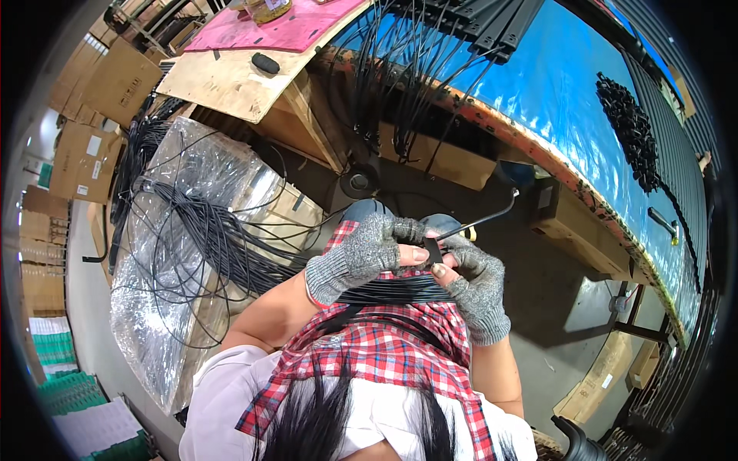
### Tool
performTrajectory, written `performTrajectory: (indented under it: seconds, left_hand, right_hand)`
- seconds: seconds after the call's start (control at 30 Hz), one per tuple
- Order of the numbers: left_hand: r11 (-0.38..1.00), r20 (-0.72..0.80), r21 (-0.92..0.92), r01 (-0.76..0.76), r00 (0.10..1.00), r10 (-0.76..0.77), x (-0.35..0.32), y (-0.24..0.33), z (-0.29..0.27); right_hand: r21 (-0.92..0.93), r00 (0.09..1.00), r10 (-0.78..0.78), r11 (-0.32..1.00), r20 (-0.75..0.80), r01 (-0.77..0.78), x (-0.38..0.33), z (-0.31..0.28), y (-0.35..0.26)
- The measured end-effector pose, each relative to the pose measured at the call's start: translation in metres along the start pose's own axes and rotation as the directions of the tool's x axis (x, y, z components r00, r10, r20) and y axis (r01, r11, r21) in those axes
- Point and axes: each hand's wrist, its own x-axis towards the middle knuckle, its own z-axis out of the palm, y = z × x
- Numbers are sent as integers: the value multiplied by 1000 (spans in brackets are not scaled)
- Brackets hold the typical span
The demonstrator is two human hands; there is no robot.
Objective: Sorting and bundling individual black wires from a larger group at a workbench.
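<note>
Both my hands wear grey knit gloves with bare fingertips and meet above my lap. My left hand [365, 252] pinches one side of a small flat black piece [434, 252]. The fingers of my right hand [478, 286] are closed on its other side. A thin dark cable [486, 218] with a small end fitting sticks out from between my hands, up and to the right. Across my lap, just below the hands, lies a bundle of black cables [392, 292]. What my fingertips cover of the piece is hidden.
Left, more black cables [219, 230] spread over a plastic-wrapped stack [165, 307]. Ahead stands a blue-covered table [538, 100] with long black parts [500, 34], hanging cables, a pile of small black pieces [626, 127] and a hammer-like tool [664, 224]. Cardboard boxes [573, 230] sit underneath.
</note>
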Motion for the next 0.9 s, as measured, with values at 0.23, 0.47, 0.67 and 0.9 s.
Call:
performTrajectory:
  seconds: [0.23,0.47,0.67,0.9]
  left_hand:
    - [994,-109,36,106,989,-102,2,-8,5]
    - [999,-222,34,-12,975,20,-4,-10,15]
    - [996,-53,-62,63,996,-66,1,6,17]
    - [991,95,-126,44,995,-32,-1,7,-5]
  right_hand:
    - [-25,998,65,998,1,-65,-5,-9,4]
    - [-532,966,-246,830,-78,168,15,-29,52]
    - [98,936,-353,931,7,351,31,-14,19]
    - [165,900,-304,950,313,264,52,-13,6]
